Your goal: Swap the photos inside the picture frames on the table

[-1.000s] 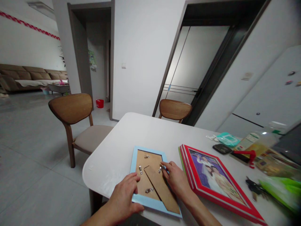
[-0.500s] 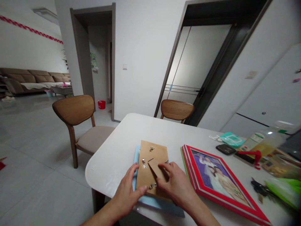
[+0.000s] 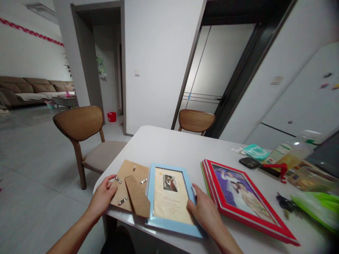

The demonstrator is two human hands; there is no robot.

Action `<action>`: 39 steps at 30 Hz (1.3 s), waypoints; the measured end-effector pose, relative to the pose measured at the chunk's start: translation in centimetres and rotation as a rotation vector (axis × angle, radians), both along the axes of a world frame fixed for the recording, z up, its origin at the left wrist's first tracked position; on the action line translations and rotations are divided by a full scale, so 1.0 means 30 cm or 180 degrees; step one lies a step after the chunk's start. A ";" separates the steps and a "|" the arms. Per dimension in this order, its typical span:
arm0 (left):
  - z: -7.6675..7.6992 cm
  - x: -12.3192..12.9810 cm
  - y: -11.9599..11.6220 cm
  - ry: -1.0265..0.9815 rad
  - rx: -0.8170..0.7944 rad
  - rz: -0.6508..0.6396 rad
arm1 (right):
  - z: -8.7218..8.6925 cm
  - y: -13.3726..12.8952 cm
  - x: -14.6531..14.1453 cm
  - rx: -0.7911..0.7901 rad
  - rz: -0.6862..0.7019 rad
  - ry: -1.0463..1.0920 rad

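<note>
A brown backing board (image 3: 139,192) with metal clips and a fold-out stand lies at the table's left front edge. My left hand (image 3: 103,193) grips its left edge between thumb and fingers. Touching it on the right is a light blue picture frame (image 3: 176,231), face up, with a cream insert and a small photo behind its front. My right hand (image 3: 203,208) holds the frame's right side, thumb on the front and fingers at the edge. Right of that hand lies a stack of frames, a red picture frame (image 3: 258,220) with a wedding photo on top.
On the table's right side are a teal wipes packet (image 3: 256,151), a black case (image 3: 249,162), a red-handled object (image 3: 282,171), a large bottle (image 3: 296,150), keys (image 3: 286,204) and a green bag (image 3: 317,211). Wooden chairs stand left (image 3: 79,123) and behind (image 3: 196,120).
The backing board has come off the top of the blue frame and moved left with my left hand. My right hand has shifted to the frame's right side, and the frame's front now shows.
</note>
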State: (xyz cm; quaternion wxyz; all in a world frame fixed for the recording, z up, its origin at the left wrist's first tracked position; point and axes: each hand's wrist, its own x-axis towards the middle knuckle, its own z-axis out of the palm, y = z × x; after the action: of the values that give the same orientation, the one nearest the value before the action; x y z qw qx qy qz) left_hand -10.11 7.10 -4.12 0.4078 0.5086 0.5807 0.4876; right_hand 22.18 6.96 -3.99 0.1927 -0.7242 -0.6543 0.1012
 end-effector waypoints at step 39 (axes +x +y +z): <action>0.024 0.211 -0.165 0.2909 0.1066 -0.1490 | -0.019 -0.038 -0.222 -0.0228 0.0324 0.2750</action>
State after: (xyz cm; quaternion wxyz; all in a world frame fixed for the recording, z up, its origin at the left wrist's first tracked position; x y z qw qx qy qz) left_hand -3.79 2.16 -3.39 0.1247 0.8428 0.4844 0.1987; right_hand 15.51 5.82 -4.55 0.4183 -0.5885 -0.5445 0.4269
